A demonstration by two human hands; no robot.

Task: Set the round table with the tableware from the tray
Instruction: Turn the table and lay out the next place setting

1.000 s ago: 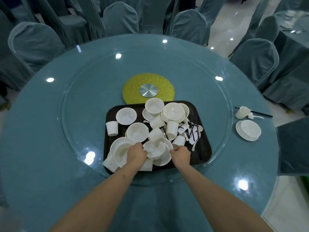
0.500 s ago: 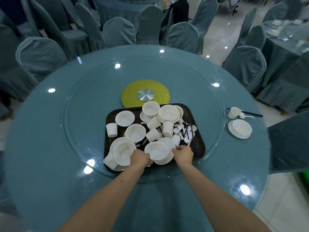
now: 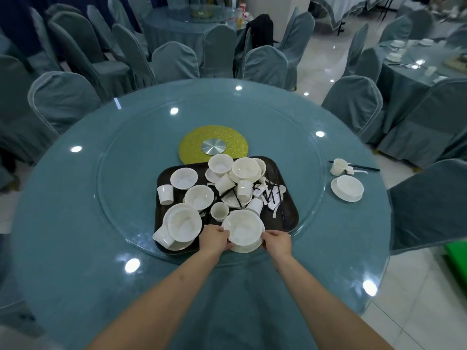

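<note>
Nearest the camera, two bare forearms reach out over the blue round desk. The left hand and the right hand each take one side of a white bowl and plate at the near edge of the dark tray; each grip is curled round the plate's rim, fingers under and thumb at the edge, and whether the stack is lifted clear of the tray cannot be told. Just beyond, the tray, which sits on the glass turntable, carries a jumble of white tableware: another bowl on a plate at the near left, loose cups, more bowls toward the far side, and spoons and black chopsticks on the right. Farther right, on the desk's outer ring, one place setting lies complete, with bowl on plate, cup, spoon and chopsticks. By that showing, the task seems barely begun: one setting laid, a second in hand, and most pieces left on the tray. Beyond stand covered chairs. No brand, label or writing can be read anywhere.
</note>
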